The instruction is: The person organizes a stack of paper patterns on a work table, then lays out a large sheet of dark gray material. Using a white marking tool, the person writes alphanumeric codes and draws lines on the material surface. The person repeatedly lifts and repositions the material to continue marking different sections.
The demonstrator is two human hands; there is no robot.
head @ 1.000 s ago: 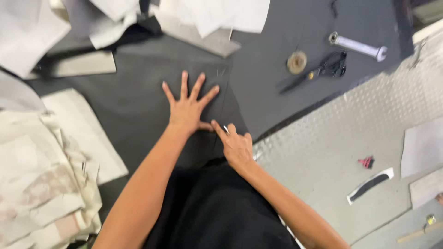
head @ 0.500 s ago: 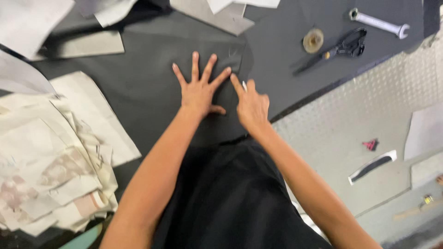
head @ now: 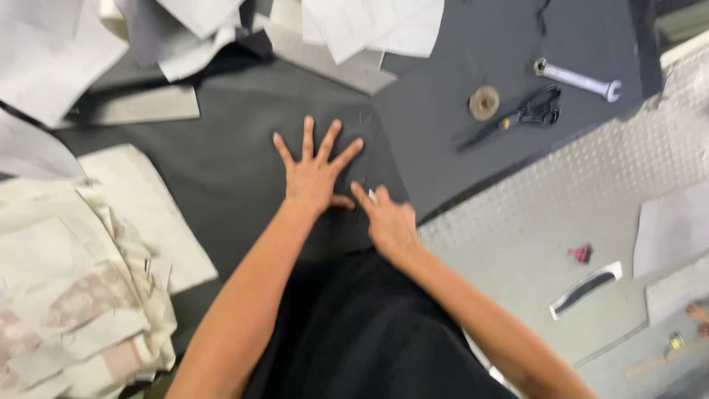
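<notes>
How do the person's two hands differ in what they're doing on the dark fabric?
The left hand lies flat with fingers spread wide; the right hand is curled, its forefinger extended. The left hand holds nothing; the right hand grips a small white piece, perhaps chalk. Both rest on the dark fabric, side by side.

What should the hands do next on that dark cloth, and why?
Probably slide the right hand along the cloth beside the left hand. The left hand lies flat with fingers spread, pinning the cloth, while the right pinches something small and white, perhaps chalk, with its tip at the cloth.
</notes>
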